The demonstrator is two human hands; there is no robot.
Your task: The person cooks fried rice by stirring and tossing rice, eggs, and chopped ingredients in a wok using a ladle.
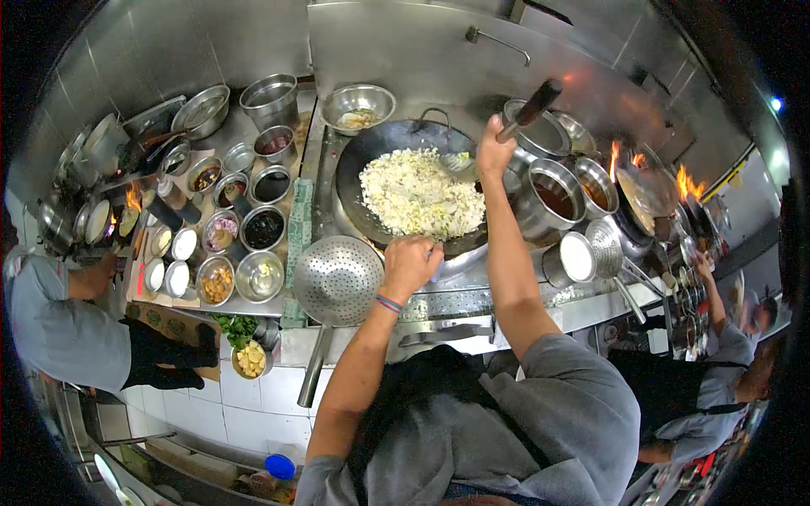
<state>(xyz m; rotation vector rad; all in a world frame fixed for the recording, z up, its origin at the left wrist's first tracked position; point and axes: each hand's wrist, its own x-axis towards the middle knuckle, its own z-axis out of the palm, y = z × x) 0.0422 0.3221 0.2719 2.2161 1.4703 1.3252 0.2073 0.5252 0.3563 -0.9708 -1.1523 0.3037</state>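
A large black wok [354, 158] sits on the burner before me, filled with a wide layer of pale fried rice [421, 193] with yellow and green bits. My left hand [410, 269] is closed at the wok's near rim, its grip covering the part it holds. In my right hand [495, 150] is the shaft of a wok ladle, whose dark handle [539, 102] points up and away to the right. The ladle's metal head [457, 164] rests in the rice on the wok's far right side, with some green bits on it.
A perforated strainer [338, 278] lies left of my left hand. Further left stand several ingredient bowls, including one of dark sauce [264, 229]. To the right are a pot of brown liquid [555, 196], a smaller strainer [604, 246] and burner flames [688, 185]. Co-workers stand on both sides.
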